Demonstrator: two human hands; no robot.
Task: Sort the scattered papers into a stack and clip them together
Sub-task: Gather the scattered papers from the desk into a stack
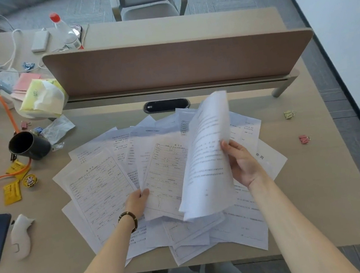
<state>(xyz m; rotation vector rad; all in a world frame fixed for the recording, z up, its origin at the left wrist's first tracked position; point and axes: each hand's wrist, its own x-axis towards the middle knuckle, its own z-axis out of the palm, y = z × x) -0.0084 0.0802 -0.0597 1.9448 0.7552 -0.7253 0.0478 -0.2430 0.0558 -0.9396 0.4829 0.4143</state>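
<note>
Many papers [105, 185] lie fanned across the counter [309, 201], overlapping, none yet squared. At the left, the left hand [136, 201] pinches the lower edge of a form [166, 169], thumb on top and fingers curled beneath. In the middle stands a lifted sheaf [206, 155], bowed and nearly upright, its lower edge resting on the spread. The right hand [244, 165] grasps its right edge, thumb in front, fingers behind.

To gather well, I judge the form should slide under or against the sheaf with edges matched, and the sheaf should stay low so loose sheets do not slip out. Two clips wait far right, a green one [289, 114] and a pink one [304, 139], well apart from the papers.
</note>
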